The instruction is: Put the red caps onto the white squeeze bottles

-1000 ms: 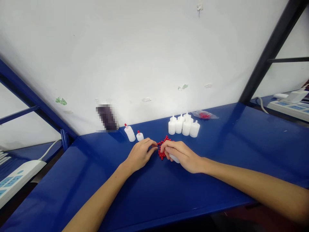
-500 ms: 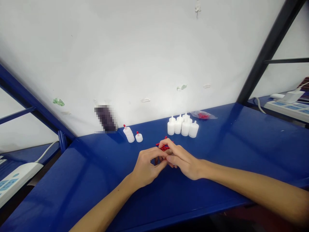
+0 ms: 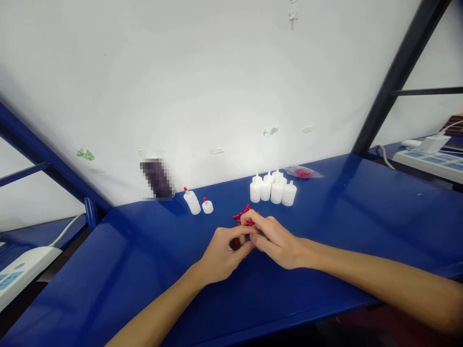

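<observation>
My left hand [image 3: 226, 250] and my right hand [image 3: 275, 242] meet above the blue table, their fingertips pinched together. Whatever sits between the fingers is too small and too covered to make out. Just behind the fingers lies a scatter of small red caps [image 3: 246, 210], partly hidden by my right hand. Beyond them, several white squeeze bottles [image 3: 277, 190] with bare nozzles stand in a cluster. To the left are white bottles with red-capped tips: a close group [image 3: 192, 202] and a single one [image 3: 207, 206] beside it.
A clear plastic bag [image 3: 304, 172] with red caps lies by the wall behind the bottles. A dark blurred object [image 3: 158, 178] leans at the wall. The blue table [image 3: 361, 212] has power strips [image 3: 25, 270] at its left and another strip [image 3: 430, 161] at its right.
The fingers of both hands have shifted slightly while staying together, and a little more of the red caps shows. The bottles stand as before; the view has moved slightly.
</observation>
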{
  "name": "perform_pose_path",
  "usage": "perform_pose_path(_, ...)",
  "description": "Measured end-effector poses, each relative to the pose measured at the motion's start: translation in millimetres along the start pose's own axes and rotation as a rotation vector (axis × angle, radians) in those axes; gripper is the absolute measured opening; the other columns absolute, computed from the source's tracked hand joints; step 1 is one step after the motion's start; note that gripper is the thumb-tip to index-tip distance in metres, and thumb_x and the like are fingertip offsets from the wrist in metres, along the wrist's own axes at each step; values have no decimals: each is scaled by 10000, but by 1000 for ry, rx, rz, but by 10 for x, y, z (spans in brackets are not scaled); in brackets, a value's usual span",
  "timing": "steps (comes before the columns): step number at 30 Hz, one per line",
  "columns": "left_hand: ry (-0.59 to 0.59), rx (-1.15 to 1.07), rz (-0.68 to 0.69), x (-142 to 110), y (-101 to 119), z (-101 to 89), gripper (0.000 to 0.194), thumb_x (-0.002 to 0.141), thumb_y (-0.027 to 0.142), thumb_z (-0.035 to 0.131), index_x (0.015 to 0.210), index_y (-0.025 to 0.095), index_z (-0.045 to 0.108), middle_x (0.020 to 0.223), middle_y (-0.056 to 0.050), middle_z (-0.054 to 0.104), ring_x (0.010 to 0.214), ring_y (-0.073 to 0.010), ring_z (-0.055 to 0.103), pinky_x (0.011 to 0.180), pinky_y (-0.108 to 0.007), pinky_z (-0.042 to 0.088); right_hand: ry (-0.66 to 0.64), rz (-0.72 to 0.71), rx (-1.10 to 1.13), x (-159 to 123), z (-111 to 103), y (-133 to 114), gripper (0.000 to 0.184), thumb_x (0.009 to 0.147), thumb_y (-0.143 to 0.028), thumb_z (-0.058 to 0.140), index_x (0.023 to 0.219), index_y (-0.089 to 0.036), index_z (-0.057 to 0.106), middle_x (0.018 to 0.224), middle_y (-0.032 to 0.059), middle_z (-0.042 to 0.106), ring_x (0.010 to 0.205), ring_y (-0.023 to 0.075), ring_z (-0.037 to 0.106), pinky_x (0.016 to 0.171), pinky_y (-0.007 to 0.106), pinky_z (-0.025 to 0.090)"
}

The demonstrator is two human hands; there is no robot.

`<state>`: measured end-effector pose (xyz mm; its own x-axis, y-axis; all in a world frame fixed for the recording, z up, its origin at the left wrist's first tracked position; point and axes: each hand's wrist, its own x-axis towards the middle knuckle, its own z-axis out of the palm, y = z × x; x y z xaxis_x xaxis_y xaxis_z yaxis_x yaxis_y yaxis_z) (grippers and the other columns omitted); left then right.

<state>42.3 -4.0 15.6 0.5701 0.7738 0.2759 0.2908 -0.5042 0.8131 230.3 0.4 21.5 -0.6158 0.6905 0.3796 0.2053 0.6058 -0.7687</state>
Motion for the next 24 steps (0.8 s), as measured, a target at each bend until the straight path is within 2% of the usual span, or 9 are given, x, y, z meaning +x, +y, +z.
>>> perform_pose_path(2,40,17,31,9,-15,-21,205,947,289,525,1016,174,680,556,49,522,492,-85,449,514,-206,374,0,14,-1,19,4,10,137,959,-235,429,1092,-204,440,705,-45,572,568,117,479,566,248,358)
perform_pose_path(4,138,29,45,39,-44,-98,192,947,315,531,980,170,652,559,50,527,495,-86,458,519,-205,371,13,26,-18,38,-7,28,231,986,-332,435,1174,-199,424,667,-60,534,537,111,456,543,242,340)
perform_pose_path(8,536,96,-30,141,-166,-438,218,916,384,570,959,176,620,527,74,452,473,-90,429,493,-201,330,154,-34,-143,54,-123,88,321,992,-386,422,1245,-189,425,702,-33,550,577,125,495,558,255,362)
perform_pose_path(10,640,192,-84,181,-252,-642,243,896,405,583,968,178,633,509,79,437,459,-97,413,489,-207,312,249,-113,-213,62,-243,101,283,987,-354,418,1217,-191,449,697,-25,552,590,135,501,578,273,387)
perform_pose_path(13,630,417,-162,205,-381,-863,280,895,421,560,968,179,681,495,65,484,476,-119,461,544,-226,342,414,-173,-296,89,-507,65,233,964,-318,445,1163,-203,480,706,-13,560,607,149,510,601,302,407)
perform_pose_path(17,563,649,-230,212,-507,-938,317,924,399,498,1052,194,704,537,34,566,536,-156,539,601,-248,357,652,-156,-278,120,-943,-21,232,899,-304,496,1112,-217,525,694,-8,533,616,165,510,600,326,409)
perform_pose_path(21,514,667,-225,234,-542,-919,353,942,378,470,1160,193,677,537,29,574,547,-172,558,619,-256,370,703,-168,-210,78,-1270,63,209,857,-263,524,1061,-227,547,628,-19,508,552,159,504,554,319,409)
perform_pose_path(24,472,666,-229,249,-527,-910,377,957,370,446,1222,195,649,548,29,585,561,-173,569,641,-260,387,730,-172,-181,21,-1351,257,143,852,-269,528,983,-224,563,564,-32,490,478,149,475,495,302,385)
